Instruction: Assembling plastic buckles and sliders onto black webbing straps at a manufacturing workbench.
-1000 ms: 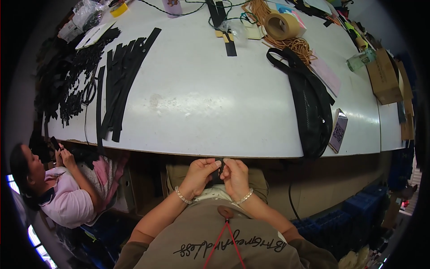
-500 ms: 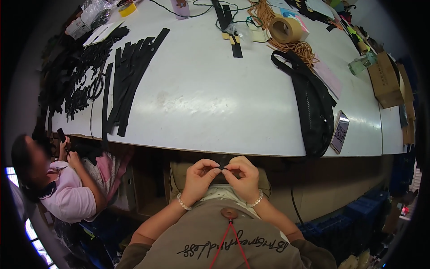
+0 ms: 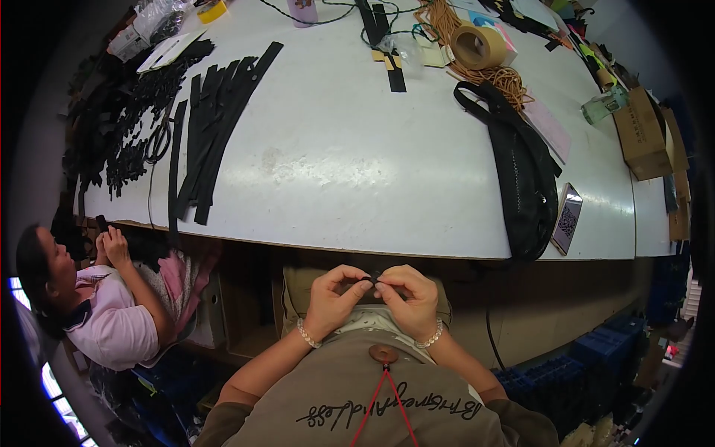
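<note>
A broad white table (image 3: 357,171) with a smooth, slightly scuffed top is taking up most of the view, its near edge bending across the middle. On its left side, a fan of long, flat black strips (image 3: 216,127) is lying side by side, matte and straight-edged, next to a tangled heap of small black pieces (image 3: 119,141). On the right, a long black bag (image 3: 521,179) of soft woven-looking fabric is stretching toward the table edge, its strap looping at the far end. Just beside it, a flat rectangular phone (image 3: 567,217) is resting near the edge. Farther back, a thick roll of tan tape (image 3: 478,46) is sitting against a coil of orange cord (image 3: 506,74), and a brown cardboard box (image 3: 642,134) is standing at the far right.

At the lower left, another person in a pink top (image 3: 112,328) is sitting below table level, holding something dark in raised hands.

Below the table edge, close to the chest, the left hand (image 3: 333,298) and the right hand (image 3: 408,298) are meeting, each wrist wearing 1 pale beaded bracelet. Both are pinching narrowly, thumb and forefinger tips closing on a small black piece (image 3: 372,280) held between them; its exact shape is too small to tell.
</note>
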A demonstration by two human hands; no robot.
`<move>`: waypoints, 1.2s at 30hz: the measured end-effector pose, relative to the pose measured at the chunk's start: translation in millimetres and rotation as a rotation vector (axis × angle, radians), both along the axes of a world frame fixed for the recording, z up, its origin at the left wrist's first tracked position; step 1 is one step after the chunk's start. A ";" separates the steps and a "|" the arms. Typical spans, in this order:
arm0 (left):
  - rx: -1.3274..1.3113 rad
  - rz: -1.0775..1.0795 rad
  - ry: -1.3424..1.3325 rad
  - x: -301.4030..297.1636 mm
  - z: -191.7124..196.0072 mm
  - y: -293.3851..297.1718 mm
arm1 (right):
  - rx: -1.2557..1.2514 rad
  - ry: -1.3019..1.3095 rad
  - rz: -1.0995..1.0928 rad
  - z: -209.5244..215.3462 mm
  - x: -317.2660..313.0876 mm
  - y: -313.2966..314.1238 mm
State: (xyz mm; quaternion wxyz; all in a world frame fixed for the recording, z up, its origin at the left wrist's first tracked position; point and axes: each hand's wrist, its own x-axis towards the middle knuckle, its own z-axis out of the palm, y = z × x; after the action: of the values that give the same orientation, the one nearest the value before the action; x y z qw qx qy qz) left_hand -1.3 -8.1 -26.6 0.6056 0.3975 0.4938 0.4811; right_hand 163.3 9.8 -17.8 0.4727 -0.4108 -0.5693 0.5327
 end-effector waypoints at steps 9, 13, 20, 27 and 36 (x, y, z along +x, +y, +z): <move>-0.011 -0.070 0.093 2.0 -5.5 3.5 | -0.435 0.180 -0.037 -8.1 -2.4 0.3; -0.130 -0.048 0.024 2.6 -17.4 3.5 | -0.575 0.199 -0.017 -16.3 -1.2 3.8; -0.268 0.050 -0.163 7.4 -33.8 9.5 | -0.892 0.427 -0.098 -29.7 -4.6 13.1; -0.332 0.108 -0.211 11.2 -27.5 16.0 | -0.916 0.690 -0.140 -39.0 -12.9 12.3; -0.357 0.128 -0.327 9.3 -33.1 17.2 | -0.933 0.730 -0.304 -32.7 -29.7 10.1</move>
State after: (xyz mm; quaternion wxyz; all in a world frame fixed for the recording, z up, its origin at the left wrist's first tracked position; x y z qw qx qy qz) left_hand 8.0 9.1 -59.7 0.7062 0.1691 0.4906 0.4817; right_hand 133.7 19.9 -50.5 0.4782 -0.4420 -0.0123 0.7588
